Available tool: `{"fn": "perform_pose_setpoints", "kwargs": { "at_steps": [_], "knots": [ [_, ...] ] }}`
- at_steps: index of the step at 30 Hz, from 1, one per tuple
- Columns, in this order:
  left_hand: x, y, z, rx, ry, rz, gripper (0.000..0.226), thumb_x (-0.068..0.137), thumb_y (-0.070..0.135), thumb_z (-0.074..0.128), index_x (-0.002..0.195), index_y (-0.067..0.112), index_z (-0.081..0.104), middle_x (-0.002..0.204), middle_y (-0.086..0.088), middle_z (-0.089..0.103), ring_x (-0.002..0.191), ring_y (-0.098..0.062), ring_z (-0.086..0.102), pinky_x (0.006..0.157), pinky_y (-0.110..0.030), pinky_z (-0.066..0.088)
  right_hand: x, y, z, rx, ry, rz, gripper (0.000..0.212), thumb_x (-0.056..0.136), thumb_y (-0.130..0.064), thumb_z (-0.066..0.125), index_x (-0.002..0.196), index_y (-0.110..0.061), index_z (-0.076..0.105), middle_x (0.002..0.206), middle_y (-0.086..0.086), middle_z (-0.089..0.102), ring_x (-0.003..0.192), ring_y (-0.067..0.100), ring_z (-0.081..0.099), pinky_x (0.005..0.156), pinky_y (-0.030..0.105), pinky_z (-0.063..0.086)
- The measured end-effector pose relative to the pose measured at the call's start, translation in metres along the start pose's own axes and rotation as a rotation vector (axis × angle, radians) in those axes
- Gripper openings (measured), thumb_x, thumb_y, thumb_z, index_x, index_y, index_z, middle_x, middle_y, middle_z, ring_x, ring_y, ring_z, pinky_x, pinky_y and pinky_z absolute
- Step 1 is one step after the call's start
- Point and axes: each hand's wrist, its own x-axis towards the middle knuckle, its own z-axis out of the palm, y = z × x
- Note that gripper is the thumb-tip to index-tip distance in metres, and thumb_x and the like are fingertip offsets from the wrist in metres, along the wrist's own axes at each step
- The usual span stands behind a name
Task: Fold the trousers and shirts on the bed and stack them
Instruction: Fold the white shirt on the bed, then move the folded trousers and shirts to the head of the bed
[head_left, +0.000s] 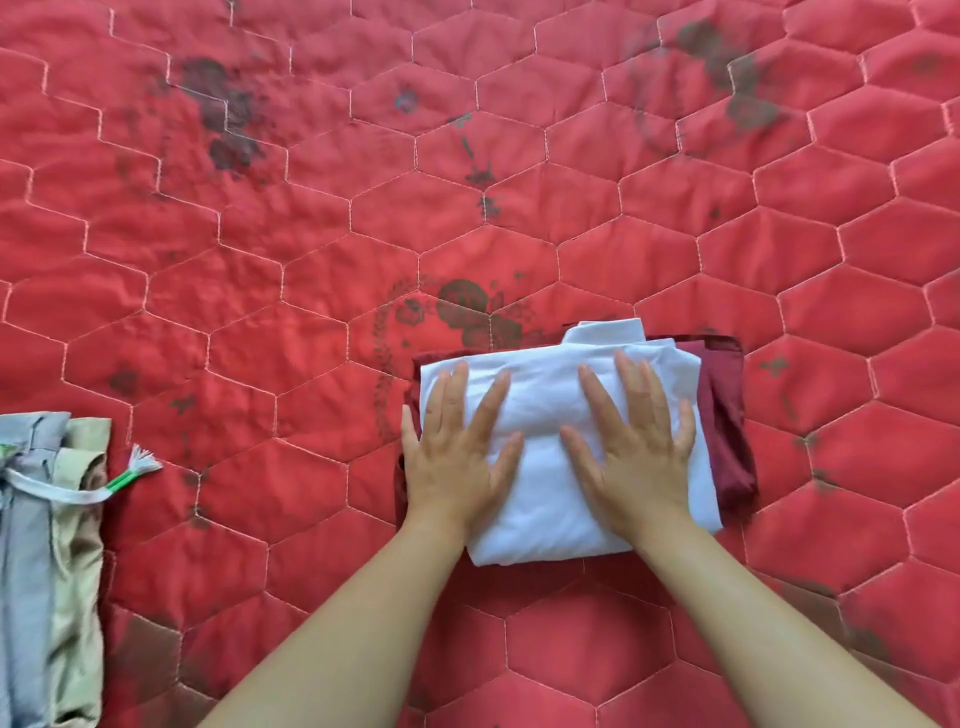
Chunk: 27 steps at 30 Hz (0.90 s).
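Note:
A folded white shirt lies on top of a folded dark red garment, whose edges show at the right and left of the stack. My left hand rests flat on the shirt's left part, fingers spread. My right hand lies flat on its right part, fingers spread too. Neither hand grips any cloth. At the left edge sits a second stack: grey trousers over a beige garment, with a white drawstring that has a green tip.
The stacks lie on a red quilted bed cover with hexagon stitching and faded dark flower prints. The cover fills the whole view.

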Motion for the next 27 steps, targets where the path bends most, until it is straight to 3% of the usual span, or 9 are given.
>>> {"fn": "perform_pose_setpoints", "kwargs": {
  "at_steps": [6, 12, 15, 20, 27],
  "knots": [
    [-0.012, -0.003, -0.021, 0.005, 0.001, 0.027, 0.063, 0.088, 0.059, 0.036, 0.140, 0.049, 0.003, 0.157, 0.006, 0.006, 0.144, -0.015, 0.003, 0.111, -0.056, 0.005, -0.007, -0.016, -0.018, 0.030, -0.020, 0.035, 0.065, 0.084, -0.059, 0.034, 0.144, -0.037, 0.027, 0.155, -0.005, 0.018, 0.143, 0.019, 0.009, 0.110, 0.055, 0.007],
    [-0.056, -0.027, -0.089, -0.038, 0.048, -0.095, 0.067, 0.082, 0.067, 0.021, 0.144, 0.042, 0.019, 0.154, 0.007, 0.020, 0.143, -0.019, 0.010, 0.111, -0.055, 0.006, -0.032, -0.078, -0.061, 0.121, -0.062, -0.079, 0.063, 0.087, -0.054, 0.045, 0.142, -0.027, 0.033, 0.152, -0.001, 0.027, 0.142, 0.026, 0.017, 0.109, 0.054, 0.023],
    [-0.080, -0.054, -0.121, -0.049, 0.066, -0.147, 0.069, 0.080, 0.068, 0.019, 0.144, 0.042, 0.020, 0.152, 0.007, 0.024, 0.142, -0.018, 0.013, 0.112, -0.054, 0.009, -0.045, -0.118, -0.071, 0.140, -0.114, -0.136, 0.061, 0.088, -0.049, 0.052, 0.141, -0.024, 0.036, 0.151, 0.001, 0.028, 0.141, 0.025, 0.018, 0.110, 0.048, 0.024],
    [-0.119, -0.128, -0.172, -0.004, 0.107, -0.195, 0.073, 0.078, 0.070, 0.015, 0.143, 0.040, 0.025, 0.150, 0.005, 0.030, 0.141, -0.019, 0.018, 0.111, -0.055, 0.013, -0.071, -0.205, -0.067, 0.161, -0.177, -0.194, 0.061, 0.088, -0.050, 0.050, 0.141, -0.022, 0.037, 0.150, 0.005, 0.028, 0.139, 0.026, 0.022, 0.109, 0.048, 0.026],
    [-0.167, -0.285, -0.234, 0.033, 0.187, -0.270, 0.074, 0.077, 0.068, 0.019, 0.140, 0.033, 0.036, 0.146, 0.002, 0.038, 0.138, -0.021, 0.026, 0.108, -0.056, 0.017, -0.111, -0.366, -0.014, 0.193, -0.188, -0.264, 0.060, 0.089, -0.052, 0.047, 0.141, -0.023, 0.038, 0.150, 0.006, 0.027, 0.139, 0.025, 0.022, 0.109, 0.046, 0.028]
  ]
}}
